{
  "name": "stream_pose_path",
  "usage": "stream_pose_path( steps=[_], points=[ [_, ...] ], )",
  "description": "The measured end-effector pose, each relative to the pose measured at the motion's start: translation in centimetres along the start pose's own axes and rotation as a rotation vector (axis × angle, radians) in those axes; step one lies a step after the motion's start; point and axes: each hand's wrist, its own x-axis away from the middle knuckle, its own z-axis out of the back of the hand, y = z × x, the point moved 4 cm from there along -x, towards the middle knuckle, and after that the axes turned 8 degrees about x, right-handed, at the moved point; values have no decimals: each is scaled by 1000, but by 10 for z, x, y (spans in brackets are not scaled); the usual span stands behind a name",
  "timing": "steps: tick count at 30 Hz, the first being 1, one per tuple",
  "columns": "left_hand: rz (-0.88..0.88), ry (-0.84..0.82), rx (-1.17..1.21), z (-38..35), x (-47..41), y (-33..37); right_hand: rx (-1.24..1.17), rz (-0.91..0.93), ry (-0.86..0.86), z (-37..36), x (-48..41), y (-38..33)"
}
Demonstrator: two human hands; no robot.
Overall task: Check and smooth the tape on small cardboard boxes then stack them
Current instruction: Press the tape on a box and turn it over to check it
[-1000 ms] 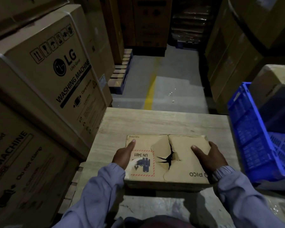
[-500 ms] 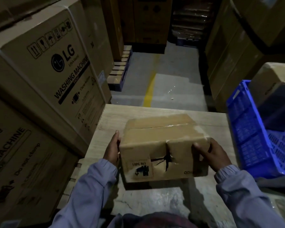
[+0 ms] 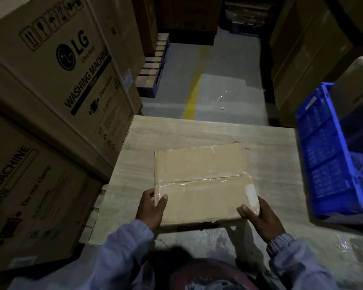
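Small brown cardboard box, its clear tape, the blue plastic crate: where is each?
small brown cardboard box [image 3: 199, 162]: head view, bare far half of its top face.
clear tape strip [image 3: 201, 180]: head view, middle of the seam across the top.
blue plastic crate [image 3: 323, 164]: head view, its perforated side wall.

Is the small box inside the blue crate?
No, the box is on the wooden board, left of the blue crate.

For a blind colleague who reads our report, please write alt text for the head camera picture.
The left hand and right hand grip a small cardboard box by its near corners over a wooden table, its clear tape seam facing up. Large washing machine cartons stand at the left, a blue crate at the right.
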Motion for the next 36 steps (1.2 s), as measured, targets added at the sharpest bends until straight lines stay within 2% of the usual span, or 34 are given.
stream_pose_path(
  steps=[6, 9, 11, 16, 19, 23, 27, 30, 33, 36],
  points=[
    [-149, 11, -275, -1, -19, 10, -111, -80, 37, -12, -1, 6],
    [-357, 21, -413, 3, -41, 32, -313, -296, 67, -23, -3, 27],
    [-431, -1, -554, 3, -58, 44, -446, -418, 81, -35, 2, 31],
    [-777, -186, -841, -23, -91, 73, -807, -571, -82, -76, 33, -7],
    [-837, -283, -904, -49, -101, 85, -786, -562, -217, -100, 41, -20],
    [-838, -280, -912, -68, -106, 86, -751, -543, -305, -117, 46, -18],
    [-782, -185, -930, -64, -94, 79, -817, -519, -277, -106, 36, -13],
    [-713, -117, -926, -56, -73, 67, -681, -502, -223, -84, 29, -2],
    [-542, -19, -850, -41, -51, 53, -464, -427, -182, -56, 20, 9],
    [-301, -105, -849, -41, -30, 29, -281, -270, -79, -21, 13, 16]
  ],
)
